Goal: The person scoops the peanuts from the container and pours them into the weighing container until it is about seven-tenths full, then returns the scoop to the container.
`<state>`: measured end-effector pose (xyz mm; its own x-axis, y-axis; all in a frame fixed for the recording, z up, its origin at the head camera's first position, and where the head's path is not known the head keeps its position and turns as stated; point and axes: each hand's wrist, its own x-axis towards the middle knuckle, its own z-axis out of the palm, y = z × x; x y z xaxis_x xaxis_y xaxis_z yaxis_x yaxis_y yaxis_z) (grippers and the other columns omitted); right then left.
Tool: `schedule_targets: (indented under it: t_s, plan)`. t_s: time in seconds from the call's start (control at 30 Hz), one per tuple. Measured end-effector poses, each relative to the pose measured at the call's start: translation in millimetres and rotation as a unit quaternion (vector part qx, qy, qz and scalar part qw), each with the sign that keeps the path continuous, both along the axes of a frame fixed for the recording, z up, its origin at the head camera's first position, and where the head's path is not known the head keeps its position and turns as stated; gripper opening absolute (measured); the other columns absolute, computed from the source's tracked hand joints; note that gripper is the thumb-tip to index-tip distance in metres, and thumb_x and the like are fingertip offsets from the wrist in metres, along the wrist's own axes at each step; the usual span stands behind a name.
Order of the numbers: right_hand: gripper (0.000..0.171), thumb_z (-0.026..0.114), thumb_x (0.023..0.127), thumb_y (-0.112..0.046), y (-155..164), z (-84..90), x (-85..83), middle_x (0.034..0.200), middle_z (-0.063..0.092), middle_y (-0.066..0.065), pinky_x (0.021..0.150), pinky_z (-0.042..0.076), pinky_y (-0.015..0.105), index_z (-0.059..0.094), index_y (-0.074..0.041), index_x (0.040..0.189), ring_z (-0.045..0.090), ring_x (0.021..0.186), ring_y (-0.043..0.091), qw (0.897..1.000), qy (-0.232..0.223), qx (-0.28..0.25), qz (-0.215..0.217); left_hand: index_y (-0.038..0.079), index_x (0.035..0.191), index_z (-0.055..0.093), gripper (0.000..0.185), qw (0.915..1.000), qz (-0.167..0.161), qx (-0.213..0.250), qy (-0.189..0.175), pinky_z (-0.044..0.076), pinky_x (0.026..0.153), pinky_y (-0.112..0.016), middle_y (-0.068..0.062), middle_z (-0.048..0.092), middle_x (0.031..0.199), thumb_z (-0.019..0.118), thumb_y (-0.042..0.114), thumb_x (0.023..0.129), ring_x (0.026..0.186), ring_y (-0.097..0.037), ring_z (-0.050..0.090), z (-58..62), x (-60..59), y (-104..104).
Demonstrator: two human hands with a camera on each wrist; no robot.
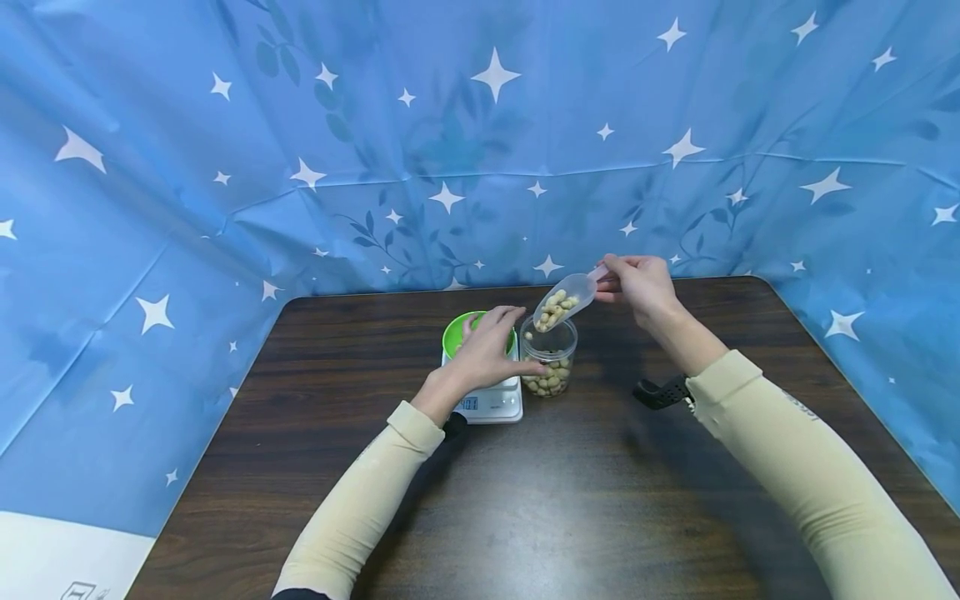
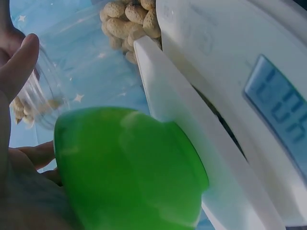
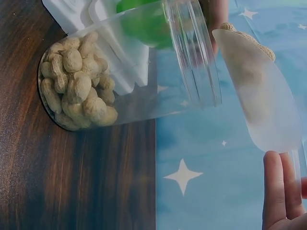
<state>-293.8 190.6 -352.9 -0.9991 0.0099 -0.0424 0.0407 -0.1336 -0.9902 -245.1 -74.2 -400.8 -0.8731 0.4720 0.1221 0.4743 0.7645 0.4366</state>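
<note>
My right hand (image 1: 639, 283) grips the handle of a translucent scoop (image 1: 581, 289), tilted mouth-down and loaded with peanuts in their shells (image 1: 553, 310). Below the scoop's mouth stands a clear open jar (image 3: 139, 96), partly filled with more peanuts (image 3: 76, 86). My left hand (image 1: 486, 350) reaches over a green bowl (image 2: 124, 167), thumb stretched toward the jar and fingers spread. Whether it touches the bowl or jar is hard to tell. Under the bowl is a white kitchen scale (image 1: 491, 406) with a lit display (image 2: 283, 105). The bowl's inside is mostly hidden by the hand.
Scale and jar stand side by side near the back of a dark wooden table (image 1: 525, 517). A blue curtain with white stars (image 1: 450, 125) hangs behind it. A black strap (image 1: 660, 393) hangs under the right wrist.
</note>
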Motion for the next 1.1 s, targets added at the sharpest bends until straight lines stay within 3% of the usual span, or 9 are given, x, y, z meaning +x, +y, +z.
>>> schedule_targets:
  t_s: [0.17,0.5,0.8,1.1]
  plan:
    - [0.031,0.055,0.108,-0.015,2,0.8,-0.6,0.078,0.071,0.005,0.069,0.06,0.027,0.062,0.013,0.118,0.071,0.067,0.012,1.0,0.001,0.011,-0.011,0.009,0.158,0.038,0.098,0.9999,0.006,0.01,0.009,0.01,0.118,-0.06,-0.01,0.036,0.161,0.081,0.056,0.084,0.148,-0.025,0.031,1.2,1.8,-12]
    - [0.025,0.054,0.108,-0.016,-7,0.1,-4.7,0.077,0.071,0.004,0.069,0.06,0.027,0.065,0.006,0.109,0.071,0.067,0.012,1.0,0.001,0.011,-0.011,0.011,0.157,0.042,0.095,0.9988,0.038,0.03,0.01,0.011,0.116,-0.06,-0.01,0.037,0.16,0.084,0.053,0.082,0.146,-0.027,0.033,1.9,2.8,-38]
    - [0.026,0.055,0.107,-0.015,-26,-1.6,-8.2,0.076,0.07,0.005,0.068,0.06,0.027,0.064,0.008,0.112,0.071,0.065,0.012,1.0,-0.005,-0.001,-0.008,0.011,0.16,0.036,0.103,0.9975,0.063,0.025,-0.021,0.01,0.116,-0.061,-0.011,0.03,0.163,0.084,0.056,0.08,0.149,-0.029,0.027,0.9,3.4,-56]
    - [0.031,0.052,0.108,-0.014,-48,-3.5,-10.3,0.079,0.069,0.005,0.073,0.06,0.029,0.06,0.013,0.122,0.071,0.067,0.011,1.0,0.003,0.022,0.005,0.01,0.164,0.022,0.118,0.9945,0.076,0.015,-0.07,0.013,0.115,-0.063,-0.015,0.024,0.165,0.085,0.06,0.077,0.149,-0.037,0.025,-0.2,3.3,-72]
